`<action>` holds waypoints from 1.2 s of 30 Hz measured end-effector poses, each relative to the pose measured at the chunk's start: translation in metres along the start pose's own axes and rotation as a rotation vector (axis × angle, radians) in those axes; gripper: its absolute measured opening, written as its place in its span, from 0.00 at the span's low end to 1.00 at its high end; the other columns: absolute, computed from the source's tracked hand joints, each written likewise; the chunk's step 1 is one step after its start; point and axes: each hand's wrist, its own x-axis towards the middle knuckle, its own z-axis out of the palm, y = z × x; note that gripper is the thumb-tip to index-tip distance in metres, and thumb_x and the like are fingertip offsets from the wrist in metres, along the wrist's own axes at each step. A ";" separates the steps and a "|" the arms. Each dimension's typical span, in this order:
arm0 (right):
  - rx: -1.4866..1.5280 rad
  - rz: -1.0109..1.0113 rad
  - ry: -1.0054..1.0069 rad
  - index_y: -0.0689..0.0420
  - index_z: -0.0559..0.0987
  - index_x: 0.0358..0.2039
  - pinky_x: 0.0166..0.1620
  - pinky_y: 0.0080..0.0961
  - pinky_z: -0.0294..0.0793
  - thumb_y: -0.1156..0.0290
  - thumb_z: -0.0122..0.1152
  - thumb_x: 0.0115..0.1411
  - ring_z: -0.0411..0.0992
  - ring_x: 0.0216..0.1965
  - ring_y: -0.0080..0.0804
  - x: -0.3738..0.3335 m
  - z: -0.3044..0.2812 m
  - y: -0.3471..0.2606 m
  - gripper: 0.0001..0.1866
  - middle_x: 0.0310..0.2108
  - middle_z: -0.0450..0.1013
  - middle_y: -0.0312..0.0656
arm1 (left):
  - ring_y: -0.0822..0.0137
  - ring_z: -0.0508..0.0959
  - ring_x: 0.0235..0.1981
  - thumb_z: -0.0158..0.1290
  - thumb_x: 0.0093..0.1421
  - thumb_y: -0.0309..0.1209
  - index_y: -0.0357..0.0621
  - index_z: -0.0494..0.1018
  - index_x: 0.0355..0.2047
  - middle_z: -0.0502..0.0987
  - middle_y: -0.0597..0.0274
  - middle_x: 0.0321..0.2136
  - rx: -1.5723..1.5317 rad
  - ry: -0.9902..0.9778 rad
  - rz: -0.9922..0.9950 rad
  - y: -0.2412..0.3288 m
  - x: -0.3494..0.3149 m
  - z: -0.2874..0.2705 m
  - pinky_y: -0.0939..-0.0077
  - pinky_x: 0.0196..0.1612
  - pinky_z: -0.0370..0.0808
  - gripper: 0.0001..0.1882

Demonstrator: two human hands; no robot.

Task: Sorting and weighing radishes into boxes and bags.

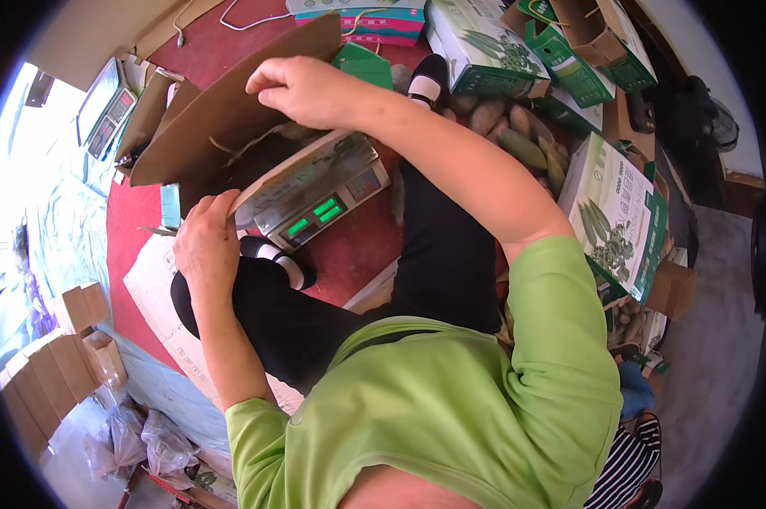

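Note:
An open cardboard box (pixel 230 110) stands in front of me on a digital scale with a lit green display (pixel 315 216). Its near flap (pixel 294 170) leans toward me, and my left hand (pixel 207 242) is closed on that flap's left corner. The tall brown far flap (pixel 175 157) stands up behind it. Over the box, in front of the far flap, hangs my right hand (pixel 302 92). Its fingers are curled together, and whatever they may pinch is hidden. A thin dry strand (pixel 251 144) shows in the shaded box; most of the inside cannot be seen.
Long brown and greenish tubers or gourds (pixel 523 140) lie in a heap to the right. Printed white and green cartons (pixel 616 208) stand around them. Another scale (pixel 107 110) sits at far left. A flat cardboard sheet (pixel 167 297) and plastic bags (pixel 141 441) lie left.

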 end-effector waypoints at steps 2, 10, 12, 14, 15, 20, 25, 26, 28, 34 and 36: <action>0.101 0.073 0.006 0.59 0.77 0.44 0.45 0.23 0.72 0.67 0.55 0.62 0.74 0.42 0.25 -0.009 -0.022 -0.010 0.13 0.39 0.77 0.39 | 0.57 0.77 0.39 0.50 0.57 0.25 0.54 0.76 0.41 0.76 0.63 0.33 0.009 0.000 -0.022 0.000 0.000 0.001 0.61 0.39 0.73 0.13; 0.248 0.347 0.363 0.57 0.76 0.47 0.40 0.18 0.71 0.66 0.54 0.63 0.73 0.42 0.20 -0.119 -0.118 0.035 0.14 0.40 0.77 0.34 | 0.54 0.78 0.36 0.50 0.57 0.25 0.55 0.76 0.42 0.77 0.61 0.34 -0.023 0.025 -0.001 0.001 0.004 0.005 0.63 0.36 0.74 0.14; 0.178 0.501 0.424 0.57 0.76 0.47 0.41 0.19 0.71 0.67 0.54 0.63 0.72 0.42 0.20 -0.164 -0.123 0.078 0.14 0.39 0.77 0.34 | 0.54 0.78 0.36 0.50 0.57 0.24 0.54 0.77 0.42 0.78 0.61 0.34 -0.034 0.017 0.019 -0.001 0.004 0.007 0.63 0.35 0.74 0.14; 0.061 0.476 0.541 0.62 0.78 0.41 0.43 0.24 0.73 0.69 0.58 0.58 0.74 0.37 0.26 -0.219 -0.113 0.135 0.12 0.35 0.77 0.40 | 0.54 0.78 0.35 0.50 0.57 0.24 0.53 0.77 0.42 0.78 0.61 0.34 -0.026 0.034 0.026 -0.001 0.004 0.006 0.63 0.35 0.73 0.14; 0.013 0.545 0.525 0.61 0.78 0.41 0.44 0.26 0.73 0.69 0.59 0.57 0.74 0.38 0.29 -0.249 -0.104 0.166 0.12 0.35 0.77 0.42 | 0.55 0.78 0.34 0.49 0.57 0.24 0.53 0.77 0.42 0.78 0.61 0.34 -0.021 0.031 0.012 -0.002 0.002 0.006 0.64 0.35 0.73 0.14; -0.319 1.079 0.304 0.58 0.78 0.43 0.49 0.37 0.72 0.66 0.62 0.53 0.74 0.45 0.47 -0.406 -0.047 0.251 0.17 0.40 0.76 0.52 | 0.56 0.78 0.34 0.49 0.59 0.25 0.53 0.77 0.42 0.78 0.61 0.34 0.004 0.005 -0.017 0.000 0.006 0.011 0.66 0.36 0.73 0.13; -0.330 1.414 0.066 0.50 0.65 0.60 0.57 0.37 0.67 0.63 0.67 0.49 0.68 0.54 0.48 -0.455 0.005 0.232 0.37 0.53 0.70 0.48 | 0.57 0.79 0.36 0.49 0.61 0.29 0.52 0.77 0.42 0.79 0.62 0.35 -0.002 0.043 0.016 -0.008 0.005 0.015 0.67 0.37 0.73 0.11; -0.326 1.411 0.065 0.50 0.65 0.60 0.57 0.37 0.67 0.63 0.67 0.49 0.68 0.54 0.48 -0.458 0.012 0.229 0.37 0.53 0.70 0.48 | 0.57 0.79 0.36 0.49 0.61 0.29 0.52 0.77 0.42 0.79 0.62 0.35 0.003 0.044 0.016 -0.007 0.006 0.015 0.67 0.37 0.73 0.11; -0.359 1.450 -0.030 0.46 0.58 0.64 0.60 0.40 0.65 0.62 0.69 0.46 0.59 0.62 0.47 -0.462 0.024 0.224 0.45 0.62 0.60 0.44 | 0.57 0.79 0.36 0.49 0.61 0.28 0.52 0.77 0.42 0.79 0.62 0.35 0.014 0.055 0.007 -0.003 0.006 0.015 0.67 0.37 0.73 0.11; -0.376 1.509 -0.111 0.42 0.56 0.65 0.60 0.46 0.63 0.65 0.70 0.44 0.56 0.63 0.45 -0.446 0.038 0.219 0.48 0.63 0.56 0.42 | 0.57 0.79 0.35 0.50 0.59 0.25 0.52 0.77 0.42 0.78 0.62 0.34 0.008 0.078 0.010 -0.001 0.006 0.016 0.67 0.37 0.73 0.12; -0.410 1.507 -0.161 0.44 0.57 0.63 0.59 0.46 0.64 0.66 0.69 0.45 0.56 0.63 0.45 -0.440 0.039 0.219 0.45 0.62 0.57 0.43 | 0.57 0.79 0.35 0.50 0.58 0.24 0.53 0.77 0.42 0.78 0.62 0.34 -0.003 0.094 0.014 -0.003 0.006 0.015 0.66 0.37 0.73 0.13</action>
